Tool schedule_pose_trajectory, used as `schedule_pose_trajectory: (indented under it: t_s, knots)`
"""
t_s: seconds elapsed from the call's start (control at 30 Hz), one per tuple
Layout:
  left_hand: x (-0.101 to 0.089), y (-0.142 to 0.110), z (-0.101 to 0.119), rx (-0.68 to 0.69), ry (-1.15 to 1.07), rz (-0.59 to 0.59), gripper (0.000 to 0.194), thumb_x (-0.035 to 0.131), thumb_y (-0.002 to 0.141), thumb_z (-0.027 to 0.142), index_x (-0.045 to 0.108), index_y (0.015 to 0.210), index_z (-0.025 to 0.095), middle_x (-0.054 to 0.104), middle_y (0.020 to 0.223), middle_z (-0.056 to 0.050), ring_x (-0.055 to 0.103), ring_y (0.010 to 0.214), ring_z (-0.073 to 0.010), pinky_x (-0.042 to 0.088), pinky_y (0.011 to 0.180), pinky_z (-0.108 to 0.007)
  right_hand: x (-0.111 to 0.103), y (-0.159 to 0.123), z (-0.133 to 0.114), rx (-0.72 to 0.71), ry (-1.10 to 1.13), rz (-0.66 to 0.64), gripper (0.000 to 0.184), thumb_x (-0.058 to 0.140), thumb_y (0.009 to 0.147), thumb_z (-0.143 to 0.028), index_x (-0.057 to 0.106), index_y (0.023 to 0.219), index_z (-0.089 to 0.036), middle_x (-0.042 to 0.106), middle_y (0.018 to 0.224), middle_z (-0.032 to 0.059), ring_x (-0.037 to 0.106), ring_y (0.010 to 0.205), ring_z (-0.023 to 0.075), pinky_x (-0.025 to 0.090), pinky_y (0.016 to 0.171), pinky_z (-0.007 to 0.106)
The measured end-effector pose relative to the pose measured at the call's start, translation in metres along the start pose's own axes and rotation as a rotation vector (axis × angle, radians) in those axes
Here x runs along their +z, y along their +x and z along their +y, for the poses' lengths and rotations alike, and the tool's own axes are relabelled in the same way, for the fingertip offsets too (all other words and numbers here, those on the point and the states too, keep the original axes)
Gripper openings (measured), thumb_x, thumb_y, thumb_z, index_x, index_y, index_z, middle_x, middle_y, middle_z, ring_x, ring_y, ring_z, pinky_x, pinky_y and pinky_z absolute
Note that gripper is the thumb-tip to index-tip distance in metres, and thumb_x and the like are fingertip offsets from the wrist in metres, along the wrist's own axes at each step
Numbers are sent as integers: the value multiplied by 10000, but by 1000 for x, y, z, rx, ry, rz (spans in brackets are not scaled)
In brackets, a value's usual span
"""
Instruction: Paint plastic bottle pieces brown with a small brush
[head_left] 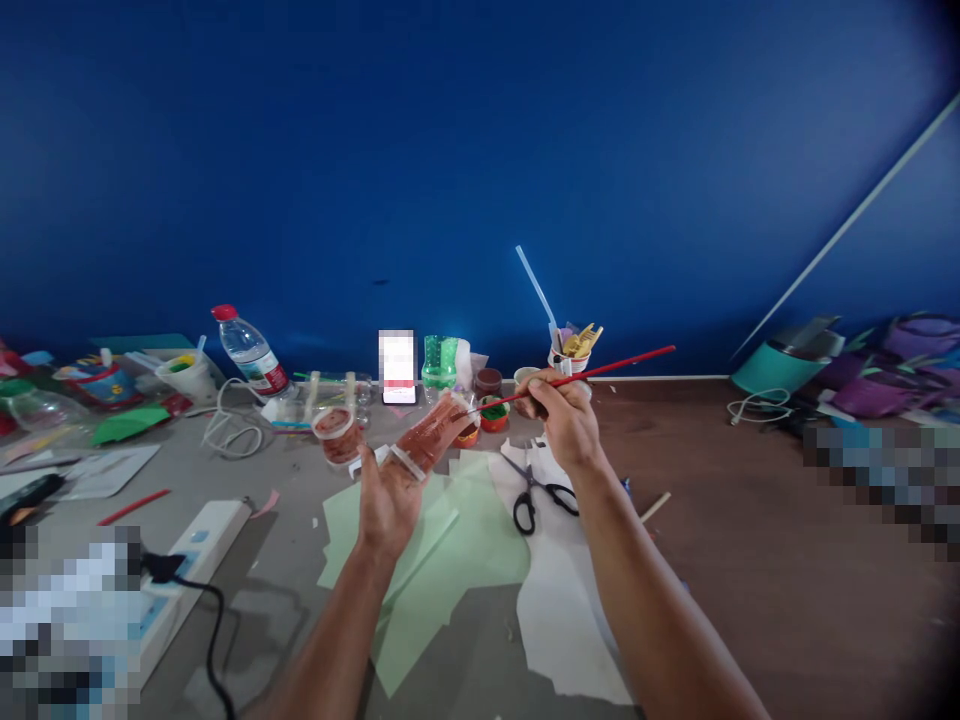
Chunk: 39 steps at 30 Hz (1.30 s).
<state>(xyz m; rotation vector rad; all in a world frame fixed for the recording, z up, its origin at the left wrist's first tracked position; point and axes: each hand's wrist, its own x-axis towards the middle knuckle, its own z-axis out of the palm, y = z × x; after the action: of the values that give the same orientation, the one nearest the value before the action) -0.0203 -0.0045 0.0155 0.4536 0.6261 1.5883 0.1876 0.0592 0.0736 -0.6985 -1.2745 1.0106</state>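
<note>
Currently, left hand [388, 508] grasping the brown tube [429, 437] near its lower end, tube tilted, far end angled up and right of those fingers. Right hand [568, 420] pinching the red brush [622, 362], tip at the tube's far end; contact too small to tell. Brown cup [336, 437] just left of the left fingers, phone [398, 368] beyond them. Green paint pot [495, 411] just left of the right fingers, scissors [530, 488] below them on white paper [566, 600]. Green paper [480, 540] under the left fingers.
</note>
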Motion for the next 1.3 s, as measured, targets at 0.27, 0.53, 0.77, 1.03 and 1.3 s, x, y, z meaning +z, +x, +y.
schedule_pose_trajectory:
  t_s: [0.27, 0.53, 0.77, 1.03, 1.3]
  knots:
    - [5, 1, -4, 50, 17, 21, 721, 337, 893, 688, 666, 1195, 121, 718, 1144, -159, 446, 1353, -341, 337, 1136, -525, -2, 1, -1, -25, -13, 97, 190, 555, 835, -293, 613, 697, -175, 448, 502, -42, 395, 488, 101, 275, 498, 261]
    - [6, 5, -11, 224, 141, 17, 717, 461, 817, 730, 722, 1077, 116, 723, 1124, -171, 500, 1306, -345, 367, 1115, -507, 1, 3, 4, 17, -1, 138, 170, 557, 819, -264, 604, 684, -171, 464, 505, -45, 401, 477, 92, 278, 496, 258]
    - [5, 4, -15, 275, 188, 25, 662, 491, 809, 720, 738, 1000, 136, 734, 1100, -153, 529, 1282, -318, 355, 1125, -470, 4, 0, -3, 10, -4, 155, 169, 549, 822, -277, 612, 708, -170, 479, 511, -41, 410, 487, 98, 283, 496, 257]
    - [7, 4, -7, 194, 107, 54, 690, 378, 881, 687, 727, 1047, 116, 726, 1122, -161, 510, 1304, -307, 320, 1144, -482, 6, -1, -2, 28, -6, 150, 185, 548, 818, -272, 601, 670, -174, 463, 505, -42, 403, 486, 97, 289, 497, 256]
    - [0, 5, -3, 70, 20, 2, 665, 380, 880, 682, 686, 1156, 161, 660, 1274, -128, 300, 1441, -304, 253, 1182, -505, 5, -4, -8, 0, -20, 141, 177, 561, 828, -288, 608, 699, -175, 464, 511, -41, 409, 490, 101, 287, 498, 260]
